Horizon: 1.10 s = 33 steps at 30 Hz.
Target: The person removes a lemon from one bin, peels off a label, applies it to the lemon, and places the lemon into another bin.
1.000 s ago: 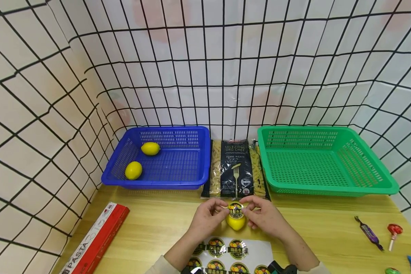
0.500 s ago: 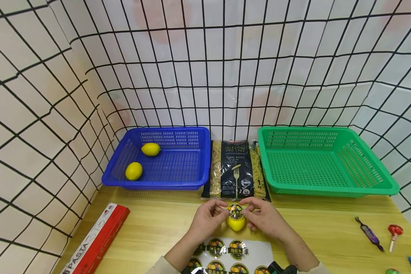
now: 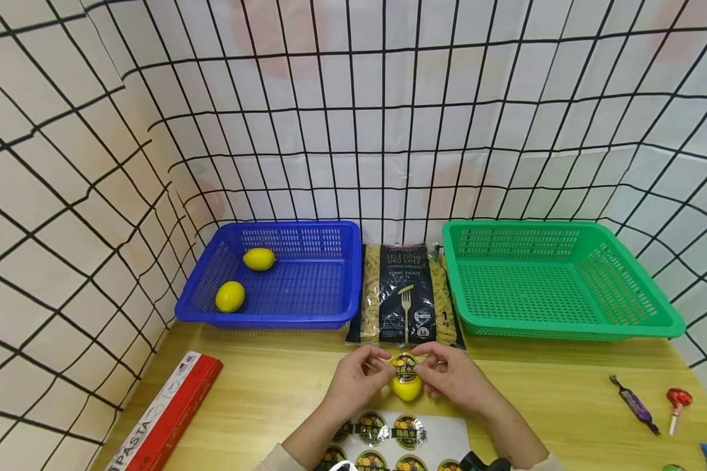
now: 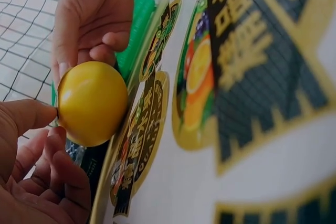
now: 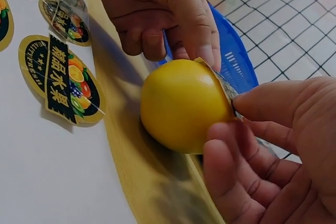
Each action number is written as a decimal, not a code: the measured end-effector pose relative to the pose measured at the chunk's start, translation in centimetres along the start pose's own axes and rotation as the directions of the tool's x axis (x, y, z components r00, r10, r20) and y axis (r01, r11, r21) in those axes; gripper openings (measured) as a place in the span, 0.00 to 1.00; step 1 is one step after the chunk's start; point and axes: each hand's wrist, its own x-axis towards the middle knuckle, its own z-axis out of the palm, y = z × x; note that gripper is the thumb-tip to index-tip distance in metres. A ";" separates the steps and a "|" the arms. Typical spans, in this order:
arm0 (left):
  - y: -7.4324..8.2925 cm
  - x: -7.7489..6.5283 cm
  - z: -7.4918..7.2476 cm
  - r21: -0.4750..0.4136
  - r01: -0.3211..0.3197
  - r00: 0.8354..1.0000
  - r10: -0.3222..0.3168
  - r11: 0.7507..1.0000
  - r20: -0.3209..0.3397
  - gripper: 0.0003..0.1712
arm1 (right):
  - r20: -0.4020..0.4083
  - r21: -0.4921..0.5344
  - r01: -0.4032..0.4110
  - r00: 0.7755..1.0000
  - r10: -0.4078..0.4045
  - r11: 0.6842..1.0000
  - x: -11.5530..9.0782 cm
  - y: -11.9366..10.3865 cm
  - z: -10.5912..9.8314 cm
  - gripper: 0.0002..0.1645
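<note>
On the table, between my hands, lies a yellow lemon with a round fruit-label sticker on its upper side. My left hand pinches the sticker's left edge with thumb and forefinger. Opposite it, my right hand pinches the right edge. In the right wrist view the sticker lies along the lemon, its ends standing slightly off the peel under the fingertips. The left wrist view shows the lemon from the near side, where the sticker is hidden. A white sticker sheet lies just in front.
A blue basket at the back left holds two lemons. A green basket stands back right, with a penne bag between them. A red pasta box lies left; wrapped candy and a lollipop lie right.
Both hands stay at the lemon with almost no movement. The sticker sits slightly lower against the peel than a second ago. The whole head view has shifted down a little.
</note>
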 end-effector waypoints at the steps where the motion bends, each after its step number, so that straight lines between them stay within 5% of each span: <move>1: 0.0 0.0 0.0 0.002 0.000 1.000 0.000 1.000 0.000 0.13 | -0.002 -0.002 -0.003 1.000 0.003 1.000 0.0 0.0 0.0 0.24; 13: -0.3 0.0 -0.1 -0.117 0.095 0.992 -0.085 0.989 0.088 0.16 | 0.044 0.019 -0.078 0.996 0.077 0.997 -0.2 0.4 -0.5 0.29; 22: -0.4 0.2 -0.2 -0.024 0.006 0.996 -0.004 1.000 0.087 0.15 | 0.035 -0.001 -0.037 0.999 0.037 0.999 -0.1 0.4 -0.7 0.28; 33: -0.3 0.2 -0.2 -0.110 -0.028 0.995 0.038 0.994 0.093 0.24 | -0.038 0.100 0.082 0.996 -0.079 0.992 -0.3 -0.5 -0.9 0.30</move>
